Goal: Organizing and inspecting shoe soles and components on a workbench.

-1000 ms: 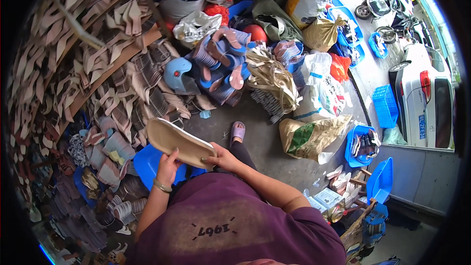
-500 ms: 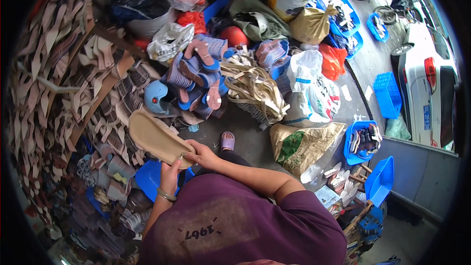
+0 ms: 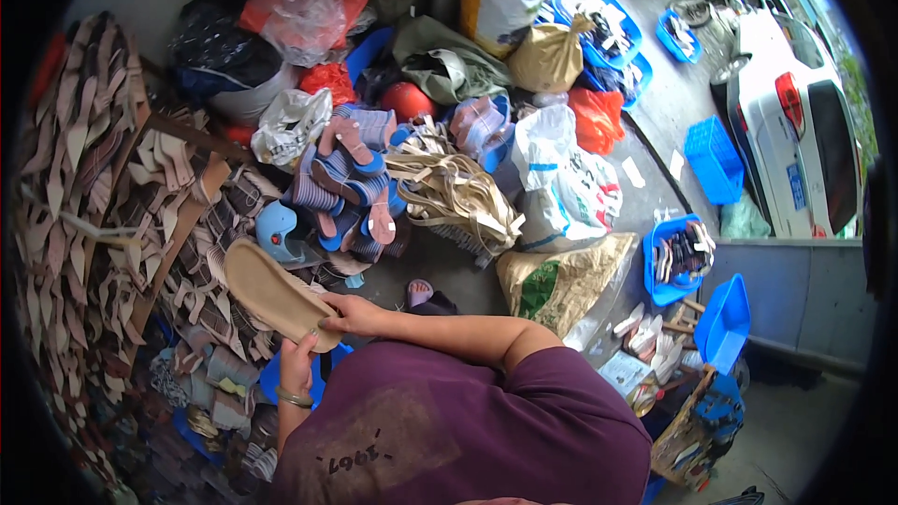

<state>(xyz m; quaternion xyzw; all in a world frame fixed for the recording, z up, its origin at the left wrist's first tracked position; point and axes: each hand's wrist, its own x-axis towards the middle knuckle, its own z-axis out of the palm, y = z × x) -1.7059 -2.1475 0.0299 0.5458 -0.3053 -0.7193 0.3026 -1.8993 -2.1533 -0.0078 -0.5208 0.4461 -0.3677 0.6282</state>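
A tan shoe sole (image 3: 267,295), shaped like a raised-rim footbed, is held out in front of my body with its rounded far end pointing up and left. My left hand (image 3: 297,365) grips the near end from below, thumb up along its edge. From the right, my right hand (image 3: 355,315) closes on the same end, its fingers at the sole's side. Parts of the fingers are hidden behind the sole. Just beyond it lies a light blue helmet (image 3: 274,229), beside striped slipper pieces (image 3: 351,178) piled up with blue soles.
Stacks of pink and grey strap pieces (image 3: 84,159) fill shelves at the left. Ahead are a bundle of beige straps (image 3: 454,192), a white sack (image 3: 561,196) and a tan sack (image 3: 561,276). Blue baskets (image 3: 716,161) and a white car (image 3: 786,122) are at the right.
The whole view has shifted, so most things sit further left in the picture. Both hands keep their hold on the shoe sole, and its tilt is nearly unchanged.
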